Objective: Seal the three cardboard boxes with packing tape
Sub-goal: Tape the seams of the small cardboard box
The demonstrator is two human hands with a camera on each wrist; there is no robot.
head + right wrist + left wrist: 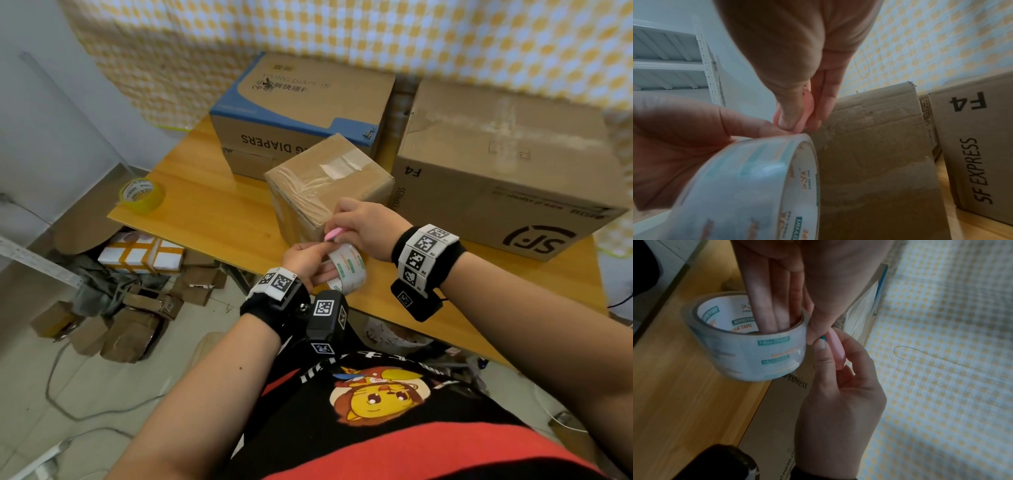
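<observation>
Three cardboard boxes sit on the wooden counter: a small box w/ clear tape across its top, just beyond both hands; a diaper box behind it; a big SF Express box to the right, cut off at frame edge. Left hand has its fingers pushed through the core of a clear tape roll, thumb on the outer wrap. Right hand pinches a small pink tool at the roll's edge; a bit of teal shows at its tip, blade itself too hidden to make out. Loose tape end can't be seen. Whether roll touches the small box: can't tell. A 2nd, yellowish tape roll lies at the counter's far-left edge, well apart.
</observation>
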